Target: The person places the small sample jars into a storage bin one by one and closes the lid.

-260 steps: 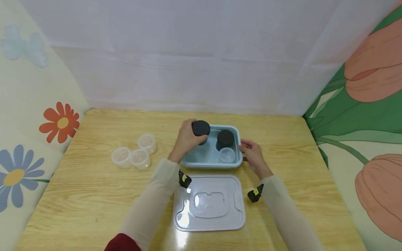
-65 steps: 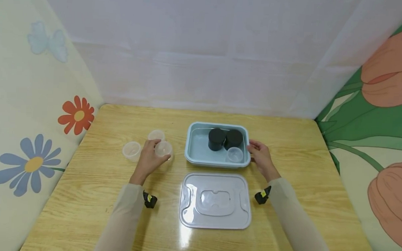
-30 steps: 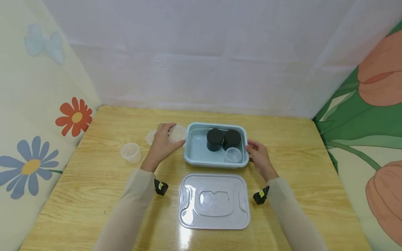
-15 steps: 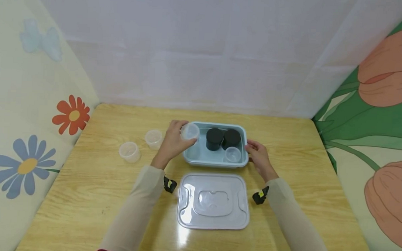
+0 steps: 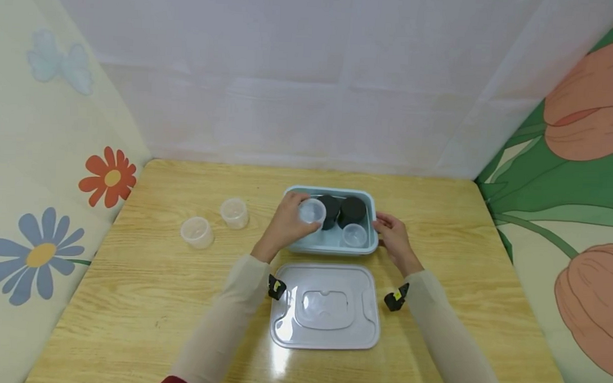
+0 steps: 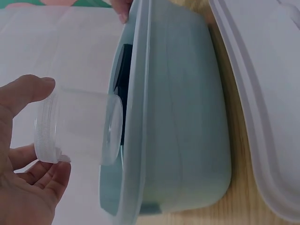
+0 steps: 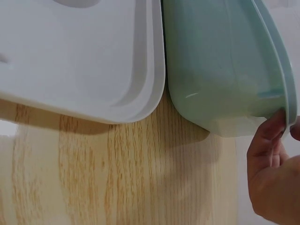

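Grasps clear plastic cup (image 5: 312,211) with left hand (image 5: 285,223), between thumb and curled fingers at ridged top end. Holds it over light-blue plastic bin (image 5: 330,251), just right of frame centre; left middle in left wrist view, base toward bin opening. Pinches bin's right edge with right hand (image 5: 393,238), middle right of bin in head view, lower right in right wrist view. Inside bin: left black cylinder (image 5: 331,208) and right black cylinder (image 5: 353,211), side by side; in bottom right corner, second clear cup (image 5: 354,236). Below bin, lower centre: whitish rectangular lid (image 5: 325,310), flat on wood-grain table (image 5: 130,292). Left of centre on table: upper clear cup (image 5: 235,213) and lower clear cup (image 5: 197,233), apart. Across top: white cloth backdrop (image 5: 289,101).
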Tool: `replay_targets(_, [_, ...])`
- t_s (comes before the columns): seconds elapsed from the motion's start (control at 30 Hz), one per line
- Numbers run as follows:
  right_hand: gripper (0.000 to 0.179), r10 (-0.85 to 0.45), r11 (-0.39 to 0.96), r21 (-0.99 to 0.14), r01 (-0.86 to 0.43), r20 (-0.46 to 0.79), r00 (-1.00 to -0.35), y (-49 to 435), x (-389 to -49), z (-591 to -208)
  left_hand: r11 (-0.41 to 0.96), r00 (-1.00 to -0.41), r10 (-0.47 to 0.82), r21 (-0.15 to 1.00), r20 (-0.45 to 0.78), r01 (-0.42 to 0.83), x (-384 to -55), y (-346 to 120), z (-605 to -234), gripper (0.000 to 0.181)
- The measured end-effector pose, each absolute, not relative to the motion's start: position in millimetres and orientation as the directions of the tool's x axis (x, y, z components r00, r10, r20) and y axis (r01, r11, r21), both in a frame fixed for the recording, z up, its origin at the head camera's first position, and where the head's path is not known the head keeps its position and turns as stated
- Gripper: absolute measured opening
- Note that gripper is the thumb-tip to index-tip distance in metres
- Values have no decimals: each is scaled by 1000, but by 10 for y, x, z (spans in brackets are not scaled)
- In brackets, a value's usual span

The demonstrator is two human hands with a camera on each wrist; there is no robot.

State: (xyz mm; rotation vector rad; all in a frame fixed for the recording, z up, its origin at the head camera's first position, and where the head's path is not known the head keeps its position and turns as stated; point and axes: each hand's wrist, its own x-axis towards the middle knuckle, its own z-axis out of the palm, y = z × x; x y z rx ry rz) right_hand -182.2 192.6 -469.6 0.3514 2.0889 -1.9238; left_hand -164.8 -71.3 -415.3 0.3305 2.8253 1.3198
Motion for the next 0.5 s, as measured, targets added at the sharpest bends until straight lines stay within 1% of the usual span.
replay_targets(0.2, [44,-1,75,-931,358,-359,-933,1938,-1823,-4726,620,-974,218,764,53,180,-1612,-618,-4186,66])
replay_targets(0.5, [44,2,74,-932,355,-356,-935,1922,-1795,-4722,633,-963,264,743,59,219,-1627,-522,-4279,65])
